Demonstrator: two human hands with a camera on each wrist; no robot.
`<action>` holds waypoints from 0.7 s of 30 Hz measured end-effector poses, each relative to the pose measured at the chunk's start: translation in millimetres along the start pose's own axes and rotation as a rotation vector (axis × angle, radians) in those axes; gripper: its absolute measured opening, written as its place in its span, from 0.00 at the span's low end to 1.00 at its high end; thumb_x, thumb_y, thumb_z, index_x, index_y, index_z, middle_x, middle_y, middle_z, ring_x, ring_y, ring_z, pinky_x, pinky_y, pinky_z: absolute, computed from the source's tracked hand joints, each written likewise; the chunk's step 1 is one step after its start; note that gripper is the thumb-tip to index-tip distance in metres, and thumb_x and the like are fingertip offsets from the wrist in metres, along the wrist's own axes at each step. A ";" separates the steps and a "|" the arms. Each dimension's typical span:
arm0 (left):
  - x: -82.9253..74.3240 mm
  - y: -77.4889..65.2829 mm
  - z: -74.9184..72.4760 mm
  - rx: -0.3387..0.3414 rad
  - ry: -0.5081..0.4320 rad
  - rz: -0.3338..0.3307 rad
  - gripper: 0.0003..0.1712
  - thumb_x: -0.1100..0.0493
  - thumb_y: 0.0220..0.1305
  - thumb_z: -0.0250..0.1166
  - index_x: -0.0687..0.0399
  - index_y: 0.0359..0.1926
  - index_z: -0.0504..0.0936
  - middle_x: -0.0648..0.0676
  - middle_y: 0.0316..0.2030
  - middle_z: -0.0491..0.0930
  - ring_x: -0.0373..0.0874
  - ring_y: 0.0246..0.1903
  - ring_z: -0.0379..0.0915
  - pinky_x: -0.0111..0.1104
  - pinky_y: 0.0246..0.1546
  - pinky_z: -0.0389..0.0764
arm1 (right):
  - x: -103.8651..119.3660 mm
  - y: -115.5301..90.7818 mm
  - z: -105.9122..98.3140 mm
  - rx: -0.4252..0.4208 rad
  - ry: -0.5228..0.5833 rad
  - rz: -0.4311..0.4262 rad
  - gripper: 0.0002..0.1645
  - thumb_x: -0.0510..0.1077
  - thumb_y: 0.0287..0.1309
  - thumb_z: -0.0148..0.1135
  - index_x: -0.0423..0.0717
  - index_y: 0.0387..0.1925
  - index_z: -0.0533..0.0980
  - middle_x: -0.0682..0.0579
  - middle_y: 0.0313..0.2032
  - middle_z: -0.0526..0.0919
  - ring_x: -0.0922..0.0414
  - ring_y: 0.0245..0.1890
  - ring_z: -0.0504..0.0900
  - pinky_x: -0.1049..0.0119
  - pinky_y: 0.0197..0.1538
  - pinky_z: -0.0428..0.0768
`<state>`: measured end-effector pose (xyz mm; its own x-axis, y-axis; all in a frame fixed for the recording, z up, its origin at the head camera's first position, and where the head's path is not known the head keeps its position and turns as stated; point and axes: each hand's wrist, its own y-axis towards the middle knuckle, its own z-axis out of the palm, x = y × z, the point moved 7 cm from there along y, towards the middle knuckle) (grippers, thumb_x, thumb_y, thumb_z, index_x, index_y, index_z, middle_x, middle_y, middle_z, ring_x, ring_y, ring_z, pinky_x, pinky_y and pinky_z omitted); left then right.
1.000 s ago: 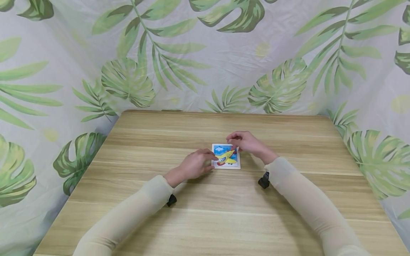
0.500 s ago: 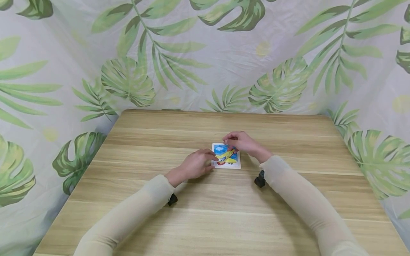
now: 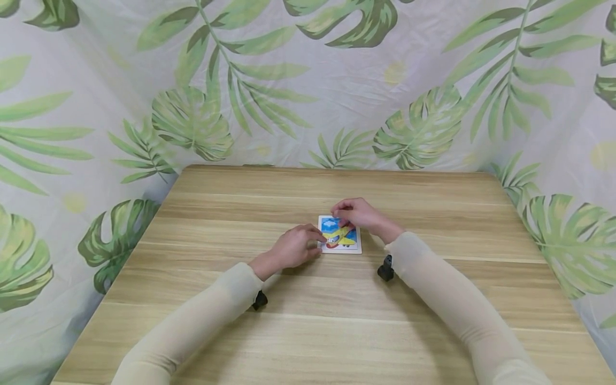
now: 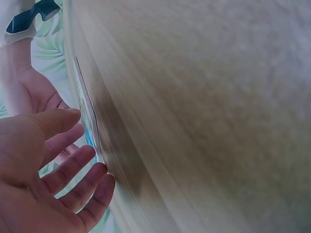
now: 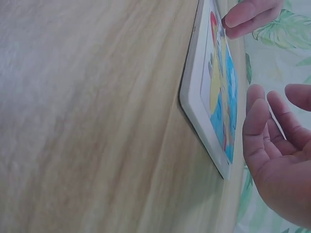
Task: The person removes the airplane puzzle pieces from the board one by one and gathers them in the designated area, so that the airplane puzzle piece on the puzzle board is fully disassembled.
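A small square board (image 3: 347, 243) with a white border and a cartoon yellow aeroplane on blue sky lies flat on the table. My left hand (image 3: 294, 247) is at its left side, thumb and fingertips overlapping that edge. In the left wrist view the left hand's fingers (image 4: 77, 167) are loosely bent beside the board's edge, pinching nothing. Over the board's upper right corner hovers my right hand (image 3: 362, 215), its fingers hiding part of the picture. From the right wrist, the fingers (image 5: 255, 119) look relaxed and apart from the board's surface, holding nothing.
The wooden table (image 3: 308, 321) extends around the board on all sides. A leaf-patterned cloth (image 3: 269, 107) hangs behind the far edge and at both sides. Black wrist cameras (image 3: 386, 268) hang under both cream sleeves (image 3: 443, 289).
My right hand has slid a little to the left over the board's top corner, its arm following. The left hand and the board stay nearly in place.
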<state>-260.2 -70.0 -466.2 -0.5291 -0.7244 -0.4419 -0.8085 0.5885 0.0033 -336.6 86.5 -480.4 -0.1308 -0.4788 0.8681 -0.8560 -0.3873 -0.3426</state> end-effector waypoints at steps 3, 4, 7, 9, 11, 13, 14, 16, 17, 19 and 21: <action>0.6 0.2 1.3 -0.003 -0.004 -0.003 0.13 0.57 0.65 0.69 0.51 0.50 0.88 0.53 0.54 0.83 0.49 0.56 0.78 0.44 0.59 0.79 | -0.4 0.7 1.6 0.004 0.006 0.013 0.20 0.49 0.71 0.58 0.44 0.58 0.77 0.42 0.47 0.83 0.53 0.42 0.83 0.59 0.44 0.83; 1.0 0.2 1.9 -0.002 -0.006 -0.005 0.13 0.57 0.65 0.69 0.51 0.50 0.88 0.53 0.54 0.83 0.50 0.56 0.78 0.44 0.59 0.79 | -0.3 0.6 2.1 0.005 0.006 0.016 0.20 0.49 0.71 0.57 0.44 0.58 0.77 0.42 0.47 0.83 0.53 0.42 0.83 0.59 0.45 0.83; 1.1 0.2 2.7 -0.003 -0.007 -0.008 0.13 0.58 0.65 0.69 0.51 0.50 0.88 0.54 0.54 0.83 0.50 0.56 0.78 0.44 0.60 0.79 | -0.4 0.6 3.8 0.010 0.004 0.024 0.20 0.49 0.71 0.57 0.45 0.58 0.77 0.43 0.48 0.83 0.53 0.43 0.83 0.59 0.45 0.83; 1.2 -0.1 3.1 -0.004 -0.005 -0.010 0.13 0.58 0.64 0.69 0.51 0.50 0.88 0.54 0.54 0.83 0.50 0.56 0.78 0.44 0.59 0.79 | -0.7 0.7 4.7 0.012 0.000 0.029 0.19 0.48 0.71 0.57 0.46 0.58 0.77 0.43 0.48 0.83 0.53 0.43 0.83 0.60 0.45 0.83; 1.1 -0.1 3.1 -0.009 0.001 -0.010 0.13 0.58 0.64 0.69 0.50 0.49 0.88 0.54 0.54 0.82 0.50 0.56 0.77 0.44 0.59 0.79 | -1.5 1.5 5.3 0.012 -0.005 0.032 0.18 0.48 0.71 0.57 0.47 0.58 0.77 0.44 0.48 0.83 0.54 0.43 0.83 0.61 0.44 0.83; 1.0 -0.1 3.2 -0.015 0.007 -0.007 0.12 0.59 0.64 0.70 0.50 0.49 0.88 0.54 0.54 0.82 0.50 0.56 0.77 0.44 0.59 0.79 | -2.2 2.6 5.5 0.011 -0.010 0.030 0.18 0.48 0.71 0.57 0.47 0.58 0.77 0.44 0.48 0.84 0.54 0.43 0.84 0.62 0.42 0.82; 1.0 0.0 3.3 -0.018 0.013 -0.005 0.12 0.59 0.64 0.70 0.50 0.49 0.89 0.54 0.54 0.82 0.50 0.56 0.77 0.44 0.59 0.79 | -1.9 2.9 5.6 0.009 -0.013 0.028 0.18 0.48 0.72 0.56 0.47 0.58 0.77 0.45 0.48 0.84 0.54 0.43 0.84 0.62 0.41 0.82; 1.1 0.2 3.7 -0.020 0.021 -0.003 0.12 0.59 0.63 0.70 0.50 0.48 0.89 0.55 0.55 0.81 0.50 0.56 0.77 0.44 0.59 0.79 | -1.4 3.6 6.0 0.008 -0.021 0.022 0.18 0.49 0.72 0.56 0.47 0.58 0.77 0.45 0.48 0.84 0.54 0.43 0.84 0.63 0.40 0.81; 1.0 0.3 3.8 -0.020 0.024 -0.002 0.12 0.59 0.63 0.70 0.50 0.48 0.89 0.55 0.55 0.81 0.50 0.57 0.76 0.44 0.60 0.79 | -1.2 3.9 6.3 0.009 -0.024 0.020 0.18 0.49 0.72 0.56 0.47 0.58 0.77 0.45 0.48 0.84 0.54 0.42 0.84 0.64 0.40 0.81; 1.5 0.8 4.4 -0.016 0.026 -0.003 0.13 0.59 0.64 0.70 0.50 0.49 0.89 0.55 0.55 0.81 0.50 0.57 0.76 0.44 0.60 0.79 | -0.6 4.1 7.0 0.010 -0.031 0.018 0.18 0.49 0.72 0.56 0.47 0.58 0.77 0.45 0.47 0.84 0.54 0.42 0.84 0.65 0.39 0.81; 1.8 1.0 4.8 -0.018 0.024 -0.003 0.13 0.58 0.64 0.70 0.50 0.49 0.89 0.55 0.55 0.81 0.51 0.56 0.76 0.44 0.59 0.79 | -0.8 4.5 7.4 0.009 -0.032 0.017 0.18 0.49 0.72 0.56 0.47 0.57 0.77 0.45 0.47 0.84 0.54 0.43 0.84 0.65 0.38 0.81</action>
<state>-260.7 -69.0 -471.2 -0.5323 -0.7348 -0.4204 -0.8146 0.5797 0.0184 -336.7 79.3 -485.2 -0.1293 -0.5101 0.8504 -0.8492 -0.3858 -0.3606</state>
